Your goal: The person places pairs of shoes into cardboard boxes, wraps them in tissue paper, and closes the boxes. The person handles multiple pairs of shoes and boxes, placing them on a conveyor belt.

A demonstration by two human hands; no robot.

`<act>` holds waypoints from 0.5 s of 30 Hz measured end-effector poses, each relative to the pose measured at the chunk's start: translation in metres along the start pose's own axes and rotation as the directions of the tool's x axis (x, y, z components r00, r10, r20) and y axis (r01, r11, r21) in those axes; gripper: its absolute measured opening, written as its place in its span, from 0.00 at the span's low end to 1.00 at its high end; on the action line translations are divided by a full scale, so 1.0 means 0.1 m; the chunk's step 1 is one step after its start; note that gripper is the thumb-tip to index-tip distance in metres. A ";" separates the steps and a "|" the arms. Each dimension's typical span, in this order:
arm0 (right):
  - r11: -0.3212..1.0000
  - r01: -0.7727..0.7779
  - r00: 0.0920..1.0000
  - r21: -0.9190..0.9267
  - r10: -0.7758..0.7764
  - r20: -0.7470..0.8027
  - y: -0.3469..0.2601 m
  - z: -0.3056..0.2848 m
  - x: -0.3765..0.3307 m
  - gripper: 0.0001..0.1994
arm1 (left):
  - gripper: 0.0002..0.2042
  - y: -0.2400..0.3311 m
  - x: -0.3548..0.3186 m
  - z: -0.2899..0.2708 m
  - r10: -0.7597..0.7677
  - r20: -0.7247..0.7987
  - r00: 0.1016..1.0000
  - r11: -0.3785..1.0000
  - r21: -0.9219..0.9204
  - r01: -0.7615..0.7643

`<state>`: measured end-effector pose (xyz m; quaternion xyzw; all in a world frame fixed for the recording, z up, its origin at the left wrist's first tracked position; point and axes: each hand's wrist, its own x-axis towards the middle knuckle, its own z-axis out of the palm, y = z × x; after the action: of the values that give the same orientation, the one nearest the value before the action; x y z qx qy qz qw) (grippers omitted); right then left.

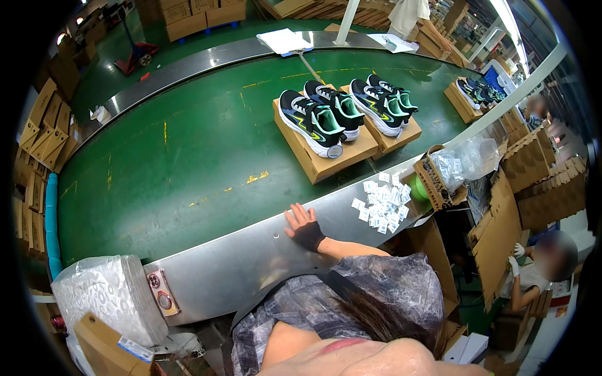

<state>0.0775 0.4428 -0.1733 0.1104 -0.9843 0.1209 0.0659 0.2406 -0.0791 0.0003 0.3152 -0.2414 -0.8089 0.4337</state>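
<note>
My right hand [303, 227], in a dark fingerless glove, rests palm down on the metal ledge [251, 254] beside a green conveyor belt [194, 144]. Its fingers are spread and hold nothing. My left hand is out of view. On the belt, ahead and to the right, two cardboard shoe boxes [308, 164] sit side by side. Each carries a pair of black sneakers [311, 122] with white soles and mint lining. A loose heap of small white packets [384, 203] lies on the ledge right of my hand.
An open carton [433, 182] stuffed with clear plastic bags stands at the ledge's right end. To the left lie a phone [163, 293] and a stack of patterned clear plastic [106, 297]. More shoes [476, 91] ride farther along. A gloved co-worker [527, 282] is at right.
</note>
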 end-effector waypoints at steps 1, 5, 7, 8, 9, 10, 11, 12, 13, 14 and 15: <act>1.000 -0.011 1.000 -0.006 0.011 -0.009 0.02 -0.02 -0.02 0.27 | 0.31 0.03 -0.02 -0.01 0.022 -0.055 0.998 1.000 0.009 -0.021; 0.998 0.058 0.998 0.023 -0.057 -0.036 -0.16 0.03 0.08 0.26 | 0.31 0.36 -0.28 -0.19 0.112 -0.270 0.956 0.993 0.008 -0.114; 1.000 0.007 0.999 0.014 -0.007 -0.038 -0.09 -0.03 0.00 0.26 | 0.32 0.16 -0.17 -0.04 0.025 -0.277 0.960 0.999 0.036 -0.015; 1.000 -0.007 0.999 0.018 0.008 -0.048 -0.05 -0.05 -0.03 0.26 | 0.32 0.06 -0.08 0.00 -0.050 -0.265 0.963 0.997 0.039 0.063; 1.000 0.003 0.998 0.029 -0.001 -0.055 -0.07 -0.06 -0.01 0.26 | 0.32 -0.07 0.15 -0.11 -0.131 -0.172 0.976 0.988 0.055 0.142; 0.999 0.008 0.998 0.037 -0.006 -0.062 -0.11 -0.06 0.01 0.26 | 0.32 -0.20 0.39 -0.23 -0.210 -0.075 0.975 0.972 0.089 0.216; 1.000 -0.001 0.998 0.015 0.002 -0.070 -0.07 -0.05 -0.01 0.26 | 0.31 -0.44 0.30 -0.03 -0.260 -0.035 0.965 0.951 0.163 0.262; 1.000 0.006 0.997 0.020 -0.005 -0.073 -0.08 -0.03 0.01 0.26 | 0.30 -0.64 0.11 0.25 -0.288 -0.003 0.958 0.931 0.232 0.281; 1.000 0.011 0.997 0.027 -0.008 -0.078 -0.10 -0.02 0.02 0.26 | 0.28 -0.80 0.05 0.37 -0.340 0.064 0.938 0.898 0.317 0.304; 0.999 0.008 0.997 0.033 -0.005 -0.078 -0.11 -0.04 0.02 0.26 | 0.27 -0.95 -0.03 0.50 -0.399 0.122 0.909 0.855 0.408 0.321; 1.000 0.010 0.997 0.026 -0.008 -0.080 -0.09 -0.01 0.02 0.25 | 0.26 -1.14 -0.16 0.63 -0.456 0.165 0.875 0.810 0.484 0.331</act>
<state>0.0777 0.4337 -0.1696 0.1106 -0.9787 0.1379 0.1043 0.1393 -0.0005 -0.0268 0.3337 -0.4044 -0.8408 0.1346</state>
